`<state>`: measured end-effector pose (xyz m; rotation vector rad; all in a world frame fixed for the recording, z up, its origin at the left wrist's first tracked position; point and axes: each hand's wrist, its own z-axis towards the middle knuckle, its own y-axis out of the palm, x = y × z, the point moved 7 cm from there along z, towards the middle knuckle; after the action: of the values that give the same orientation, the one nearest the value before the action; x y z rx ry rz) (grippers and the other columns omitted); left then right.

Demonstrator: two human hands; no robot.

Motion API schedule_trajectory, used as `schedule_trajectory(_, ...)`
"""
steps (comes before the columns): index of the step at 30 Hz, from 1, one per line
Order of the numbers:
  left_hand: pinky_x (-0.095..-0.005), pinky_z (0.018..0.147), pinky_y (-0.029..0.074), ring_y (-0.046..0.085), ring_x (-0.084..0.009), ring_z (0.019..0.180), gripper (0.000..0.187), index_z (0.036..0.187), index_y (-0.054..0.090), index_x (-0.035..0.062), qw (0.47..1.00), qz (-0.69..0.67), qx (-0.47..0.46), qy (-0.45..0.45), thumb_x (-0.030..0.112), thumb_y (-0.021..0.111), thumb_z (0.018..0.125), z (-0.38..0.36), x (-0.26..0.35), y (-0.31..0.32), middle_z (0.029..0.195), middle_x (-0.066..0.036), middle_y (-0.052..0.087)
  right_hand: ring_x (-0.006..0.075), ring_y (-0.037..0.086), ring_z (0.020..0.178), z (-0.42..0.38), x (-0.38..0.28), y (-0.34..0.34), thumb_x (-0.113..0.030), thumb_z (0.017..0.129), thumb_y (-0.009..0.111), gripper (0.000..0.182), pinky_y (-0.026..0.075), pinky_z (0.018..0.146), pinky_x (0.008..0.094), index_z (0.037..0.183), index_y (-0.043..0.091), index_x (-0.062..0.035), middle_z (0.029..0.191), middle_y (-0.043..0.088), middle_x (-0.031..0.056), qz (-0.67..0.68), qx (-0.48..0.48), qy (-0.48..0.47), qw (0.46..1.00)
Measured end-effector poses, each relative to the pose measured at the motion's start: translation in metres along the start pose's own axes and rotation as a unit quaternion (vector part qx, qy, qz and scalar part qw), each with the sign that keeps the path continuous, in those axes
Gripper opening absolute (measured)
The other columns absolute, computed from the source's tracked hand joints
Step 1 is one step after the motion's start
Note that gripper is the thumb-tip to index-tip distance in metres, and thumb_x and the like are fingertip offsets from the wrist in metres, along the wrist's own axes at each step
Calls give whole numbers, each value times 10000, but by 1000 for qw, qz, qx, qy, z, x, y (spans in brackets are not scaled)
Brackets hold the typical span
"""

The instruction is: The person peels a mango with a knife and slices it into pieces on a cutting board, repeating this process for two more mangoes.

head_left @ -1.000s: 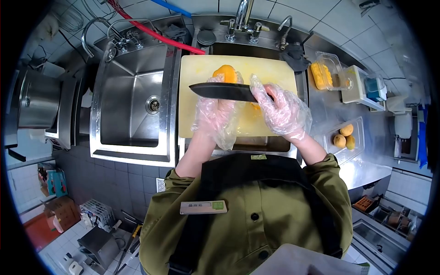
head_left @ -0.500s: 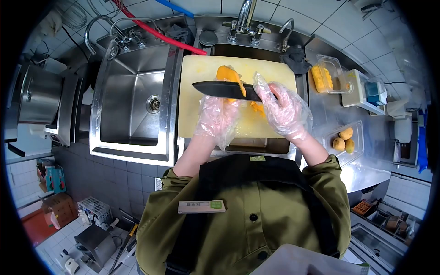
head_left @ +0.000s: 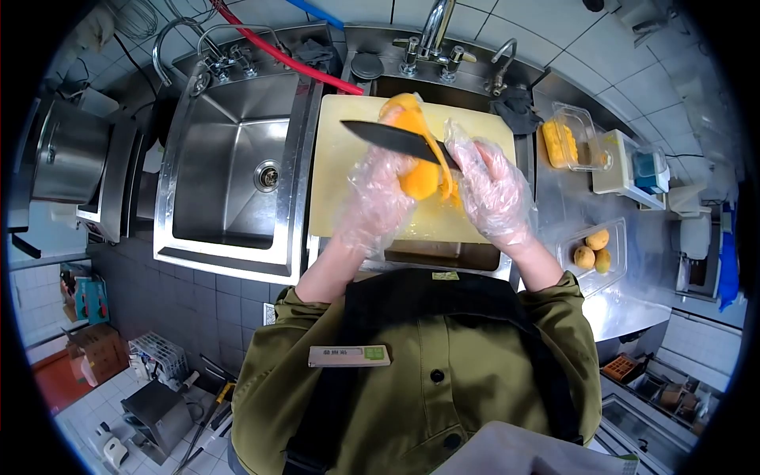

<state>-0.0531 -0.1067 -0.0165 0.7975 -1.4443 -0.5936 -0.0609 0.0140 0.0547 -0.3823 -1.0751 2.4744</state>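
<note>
My left hand (head_left: 380, 190), in a clear plastic glove, is closed around a peeled orange mango (head_left: 419, 180). In my right hand (head_left: 495, 186), also gloved, is the handle of a knife with a dark blade (head_left: 389, 139). The blade lies across the mango, its tip pointing left. A long strip of peel (head_left: 435, 144) hangs by the blade on the mango's right side. Beneath both hands is a pale yellow cutting board (head_left: 336, 170), with orange scraps (head_left: 453, 198) on it near my right hand.
The board lies over a sink (head_left: 443, 255). Left of it is a second steel sink (head_left: 229, 174). On the right counter are a clear container of cut mango (head_left: 560, 144) and a clear tray (head_left: 620, 252) with three whole mangoes (head_left: 598, 238). A red hose (head_left: 293, 62) crosses behind.
The knife has tilted, its tip now higher and its blade sloping down to the right. The mango has turned, showing more of its peeled flesh, and the peel strip hangs lower.
</note>
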Motion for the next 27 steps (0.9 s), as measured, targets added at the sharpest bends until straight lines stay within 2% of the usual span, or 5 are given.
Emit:
schedule_trajectory(6, -329, 996, 309, 398, -190, 1145, 511, 1335, 260, 65, 984, 169, -59, 26, 16, 369, 838, -9, 6, 3, 1265, -68, 374, 238, 588, 628, 3, 1, 0, 25, 672, 594, 477, 472, 523, 295, 1137, 548, -71, 884, 564, 134, -14, -21, 2, 1000)
schedule_trajectory(9, -334, 1005, 302, 399, -200, 1155, 535, 1331, 267, 71, 993, -87, -24, -74, 21, 365, 807, -4, -8, 2, 1265, -72, 378, 242, 590, 653, 2, 5, 9, 27, 668, 587, 485, 476, 547, 305, 1141, 542, -72, 909, 559, 147, -35, -30, 15, 999)
schedule_trajectory(12, -336, 1008, 301, 399, -208, 1159, 557, 1324, 279, 78, 989, -128, -26, -69, 35, 358, 775, 8, -11, 3, 1247, -78, 393, 267, 587, 707, 4, 18, 30, 34, 664, 568, 499, 480, 594, 325, 1151, 530, -71, 949, 549, 154, -9, -12, 23, 1000)
schedule_trajectory(22, -337, 852, 436, 521, -238, 966, 471, 1263, 372, 26, 988, 34, 34, -148, 42, 388, 792, 117, -33, -63, 1122, -119, 479, 279, 571, 751, 15, 127, 132, -62, 750, 508, 419, 467, 622, 360, 1163, 500, -134, 957, 539, 94, 14, -89, 11, 996)
schedule_trajectory(27, -367, 854, 433, 518, -244, 958, 458, 1226, 394, 26, 978, -1, -28, -208, 61, 443, 772, 167, -82, -114, 1090, -128, 495, 297, 528, 990, -21, 199, 200, -223, 830, 496, 348, 429, 844, 371, 1162, 509, -121, 1116, 528, 146, 83, -188, 102, 973)
